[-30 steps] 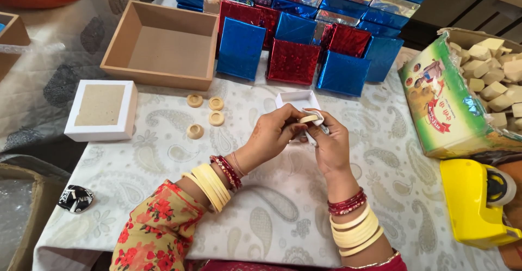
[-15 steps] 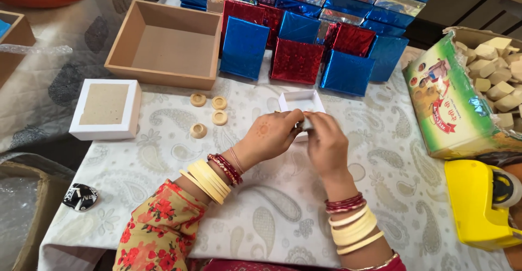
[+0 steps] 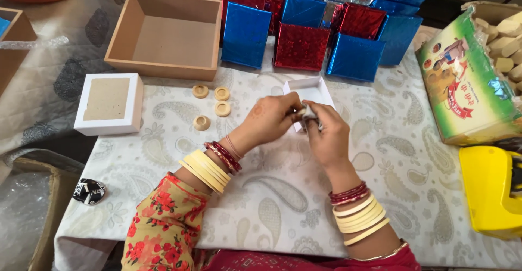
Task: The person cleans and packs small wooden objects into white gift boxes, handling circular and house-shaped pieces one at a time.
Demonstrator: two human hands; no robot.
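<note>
I see both my left hand (image 3: 272, 120) and right hand (image 3: 326, 132) pinching one small pale piece (image 3: 308, 111) over the small white box (image 3: 310, 94); four wooden rings (image 3: 211, 107) lie unpacked

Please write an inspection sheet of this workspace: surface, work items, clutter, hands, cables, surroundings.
Surface: table under white paisley-printed cloth.
Work items: small pale object pinched between both hands, too small to identify; small white open tray just beyond them; four round beige wooden discs to the left.
Clutter: empty brown cardboard box; white square lidded box; shiny blue and red foil-wrapped boxes.
Hands: left hand and right hand, fingers closed on the object.
Cables: nothing seen.
Surroundings: green printed carton; yellow plastic thing.
</note>
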